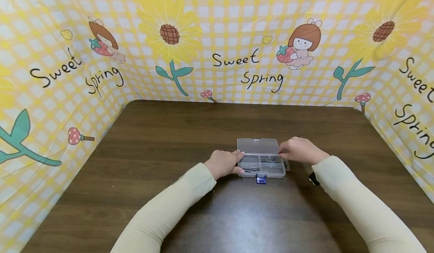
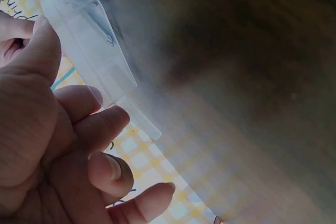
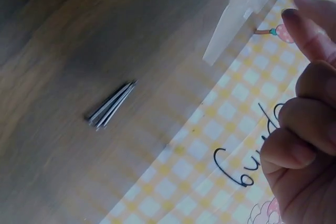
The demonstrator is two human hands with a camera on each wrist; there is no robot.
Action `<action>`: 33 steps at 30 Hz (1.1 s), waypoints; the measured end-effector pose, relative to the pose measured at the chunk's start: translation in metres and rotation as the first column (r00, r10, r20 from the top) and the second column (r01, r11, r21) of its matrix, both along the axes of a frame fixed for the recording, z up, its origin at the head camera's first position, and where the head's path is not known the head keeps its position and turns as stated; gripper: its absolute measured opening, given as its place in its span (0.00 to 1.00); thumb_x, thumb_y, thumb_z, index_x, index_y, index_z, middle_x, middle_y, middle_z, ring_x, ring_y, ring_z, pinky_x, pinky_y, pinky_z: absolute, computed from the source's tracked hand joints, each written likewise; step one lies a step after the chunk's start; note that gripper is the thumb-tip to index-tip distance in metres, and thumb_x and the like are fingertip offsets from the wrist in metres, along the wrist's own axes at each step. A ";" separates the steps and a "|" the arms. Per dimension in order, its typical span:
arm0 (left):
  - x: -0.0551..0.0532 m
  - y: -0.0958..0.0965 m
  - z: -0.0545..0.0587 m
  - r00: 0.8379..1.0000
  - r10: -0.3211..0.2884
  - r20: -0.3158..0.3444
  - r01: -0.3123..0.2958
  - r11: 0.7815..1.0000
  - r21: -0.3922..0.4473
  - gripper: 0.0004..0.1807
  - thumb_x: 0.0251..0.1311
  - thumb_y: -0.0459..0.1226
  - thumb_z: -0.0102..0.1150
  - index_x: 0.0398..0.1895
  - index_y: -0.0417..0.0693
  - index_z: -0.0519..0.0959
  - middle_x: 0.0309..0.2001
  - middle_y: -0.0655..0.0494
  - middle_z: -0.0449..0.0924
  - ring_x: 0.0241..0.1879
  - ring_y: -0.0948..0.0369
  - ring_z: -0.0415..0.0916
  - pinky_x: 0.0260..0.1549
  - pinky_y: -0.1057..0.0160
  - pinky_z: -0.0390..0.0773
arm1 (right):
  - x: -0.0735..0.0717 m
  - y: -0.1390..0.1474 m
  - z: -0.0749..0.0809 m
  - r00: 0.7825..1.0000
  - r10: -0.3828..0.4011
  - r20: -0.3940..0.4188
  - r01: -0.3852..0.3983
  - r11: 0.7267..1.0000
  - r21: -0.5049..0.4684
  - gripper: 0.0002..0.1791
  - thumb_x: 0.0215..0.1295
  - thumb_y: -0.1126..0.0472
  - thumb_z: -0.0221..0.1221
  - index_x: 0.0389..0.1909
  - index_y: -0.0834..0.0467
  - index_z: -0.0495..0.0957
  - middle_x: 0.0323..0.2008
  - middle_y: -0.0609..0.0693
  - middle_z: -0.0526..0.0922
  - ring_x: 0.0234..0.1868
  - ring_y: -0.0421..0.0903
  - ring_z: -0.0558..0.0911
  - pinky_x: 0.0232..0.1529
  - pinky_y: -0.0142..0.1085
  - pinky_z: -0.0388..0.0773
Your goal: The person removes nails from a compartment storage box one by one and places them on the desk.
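Observation:
A clear plastic compartment box (image 1: 272, 169) lies on the table, its lid (image 1: 257, 146) folded back and its blue latch (image 1: 261, 179) facing me. Long nails (image 1: 250, 169) fill the front left compartment, and more lie in the back right one. My left hand (image 1: 222, 163) holds the box's left end, thumb at the front corner and fingers near the hinge. Close over the back right compartment is my right hand (image 1: 301, 150), its fingers curled; I cannot tell whether its fingertips pinch anything. Several nails (image 3: 111, 106) lie loose on the table in the right wrist view.
The brown wooden table (image 1: 162, 124) meets a yellow checked cloth (image 1: 220, 38) at the back and both sides. A clear tab (image 1: 287, 165) juts from the box's right end. A black strap (image 1: 314, 178) shows under the right sleeve.

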State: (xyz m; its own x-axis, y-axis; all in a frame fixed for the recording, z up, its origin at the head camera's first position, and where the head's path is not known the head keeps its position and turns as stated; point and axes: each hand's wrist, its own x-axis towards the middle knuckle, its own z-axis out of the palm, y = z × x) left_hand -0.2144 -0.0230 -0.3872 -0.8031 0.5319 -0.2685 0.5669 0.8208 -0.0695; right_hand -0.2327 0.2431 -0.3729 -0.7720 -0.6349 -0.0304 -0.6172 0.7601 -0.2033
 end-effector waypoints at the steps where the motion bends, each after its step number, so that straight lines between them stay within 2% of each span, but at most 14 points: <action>1: 0.000 0.000 0.000 1.000 0.000 -0.003 0.000 1.000 -0.001 0.38 0.60 0.60 0.51 0.72 0.58 0.62 0.68 0.61 0.64 0.53 0.55 0.77 0.35 0.56 0.77 | 0.000 -0.002 0.000 1.000 0.000 0.005 0.000 1.000 0.003 0.04 0.60 0.63 0.63 0.31 0.58 0.85 0.28 0.45 0.84 0.27 0.39 0.81 0.32 0.40 0.79; 4: 0.000 0.000 0.000 1.000 0.004 -0.014 -0.004 1.000 -0.011 0.38 0.59 0.61 0.51 0.72 0.59 0.62 0.68 0.62 0.64 0.52 0.55 0.78 0.35 0.56 0.76 | -0.001 -0.008 -0.001 1.000 -0.003 0.017 0.003 1.000 0.021 0.05 0.60 0.61 0.63 0.31 0.57 0.85 0.29 0.45 0.85 0.28 0.40 0.81 0.32 0.40 0.79; 12: 0.000 0.003 -0.006 0.999 0.016 -0.050 -0.022 0.994 -0.110 0.40 0.59 0.66 0.44 0.74 0.65 0.57 0.70 0.69 0.60 0.36 0.56 0.81 0.38 0.59 0.70 | -0.001 -0.024 -0.007 1.000 0.013 0.008 -0.014 0.995 0.097 0.04 0.58 0.62 0.64 0.32 0.54 0.87 0.33 0.47 0.86 0.34 0.43 0.83 0.36 0.41 0.79; 16: 0.001 0.002 -0.008 0.999 0.018 -0.048 -0.023 0.994 -0.108 0.40 0.59 0.66 0.42 0.74 0.66 0.56 0.70 0.69 0.59 0.33 0.56 0.80 0.37 0.60 0.70 | 0.000 -0.028 -0.008 0.998 0.057 -0.026 -0.053 0.989 0.141 0.05 0.57 0.64 0.65 0.33 0.53 0.88 0.35 0.47 0.86 0.38 0.46 0.84 0.37 0.41 0.79; 20: 0.003 0.001 -0.006 0.999 0.013 -0.046 -0.017 0.996 -0.087 0.40 0.60 0.65 0.43 0.74 0.65 0.56 0.70 0.69 0.60 0.30 0.57 0.80 0.36 0.60 0.70 | -0.001 -0.030 -0.010 0.993 0.097 -0.067 -0.083 0.980 0.179 0.06 0.55 0.65 0.65 0.33 0.53 0.88 0.34 0.46 0.87 0.37 0.45 0.84 0.35 0.41 0.79; 28: 0.004 0.001 -0.004 0.999 0.009 -0.052 -0.014 0.997 -0.079 0.39 0.60 0.65 0.43 0.74 0.66 0.57 0.69 0.69 0.61 0.37 0.56 0.81 0.38 0.59 0.70 | -0.004 -0.033 -0.013 0.981 0.158 -0.114 -0.130 0.967 0.221 0.04 0.55 0.63 0.67 0.27 0.51 0.88 0.28 0.44 0.85 0.30 0.42 0.83 0.30 0.38 0.79; 33: 0.004 0.001 -0.003 0.999 0.013 -0.053 -0.018 0.995 -0.101 0.39 0.60 0.65 0.42 0.74 0.66 0.56 0.70 0.68 0.59 0.39 0.55 0.80 0.38 0.59 0.70 | -0.005 -0.034 -0.014 0.980 0.165 -0.107 -0.139 0.965 0.221 0.03 0.56 0.62 0.67 0.26 0.51 0.87 0.27 0.43 0.85 0.29 0.41 0.82 0.30 0.37 0.79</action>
